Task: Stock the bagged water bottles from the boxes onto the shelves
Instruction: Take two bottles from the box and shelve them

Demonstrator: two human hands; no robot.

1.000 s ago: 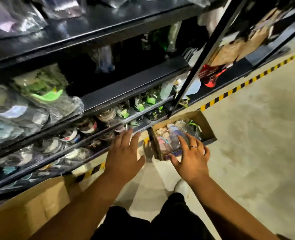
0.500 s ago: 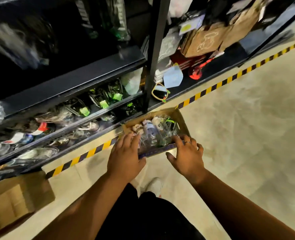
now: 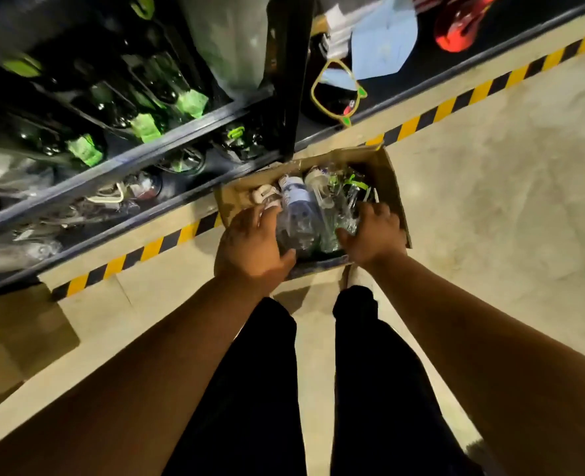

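An open cardboard box (image 3: 389,176) sits on the floor against the black shelving and holds several bagged clear water bottles (image 3: 299,214). Both my hands are inside it. My left hand (image 3: 250,242) wraps fingers and thumb round a bagged bottle with a blue-and-white label. My right hand (image 3: 375,231) curls its fingers over a green-trimmed bagged bottle (image 3: 344,197) at the box's right side. The lower shelves (image 3: 112,166) at the left carry rows of bagged bottles with green tags (image 3: 143,127).
A black shelf upright (image 3: 291,80) stands just behind the box. Yellow-black hazard tape (image 3: 456,101) runs along the floor below the shelving. A second cardboard box (image 3: 16,334) lies at the far left. Blue paper (image 3: 384,46) and a red item (image 3: 456,25) lie on the right bay.
My view has tipped down and moved closer to the box. Both hands have moved from its near edge into it and closed over bagged bottles.
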